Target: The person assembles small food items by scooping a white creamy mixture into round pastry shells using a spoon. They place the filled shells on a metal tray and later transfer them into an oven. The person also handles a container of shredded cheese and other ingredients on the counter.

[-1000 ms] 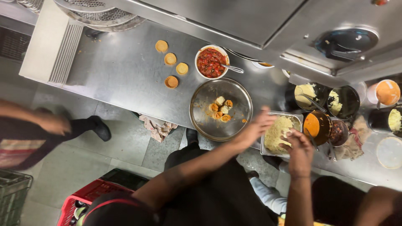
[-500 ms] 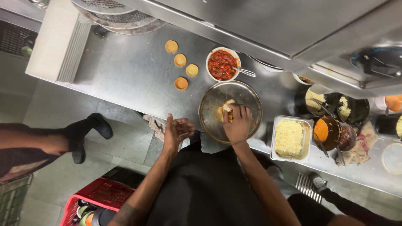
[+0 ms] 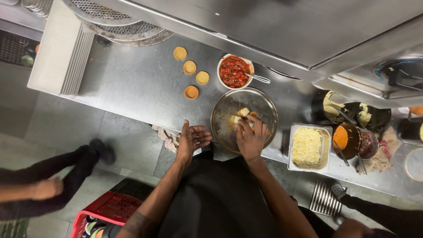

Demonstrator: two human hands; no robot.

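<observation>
My right hand (image 3: 251, 139) reaches into a round steel bowl (image 3: 224, 110) and its fingers rest on the pale and orange food pieces (image 3: 243, 113) inside; whether it grips one I cannot tell. My left hand (image 3: 191, 140) hovers with fingers spread over the counter's front edge, left of the bowl, holding nothing. Several small round orange tart shells (image 3: 190, 67) lie on the steel counter (image 3: 136, 83) beyond the bowl. A white bowl of chopped red salsa (image 3: 233, 71) with a spoon stands behind the steel bowl.
A steel tray of grated yellow cheese (image 3: 308, 146) sits right of the bowl, with dark pots of sauces (image 3: 352, 132) beyond it. A crumpled rag (image 3: 166, 136) hangs at the counter edge. Another person's leg and hand (image 3: 48, 187) are at left; a red crate (image 3: 105, 210) is on the floor.
My right hand left the cheese tray and moved into the steel bowl. My left hand drew back from the bowl to the counter edge. The person at left shifted.
</observation>
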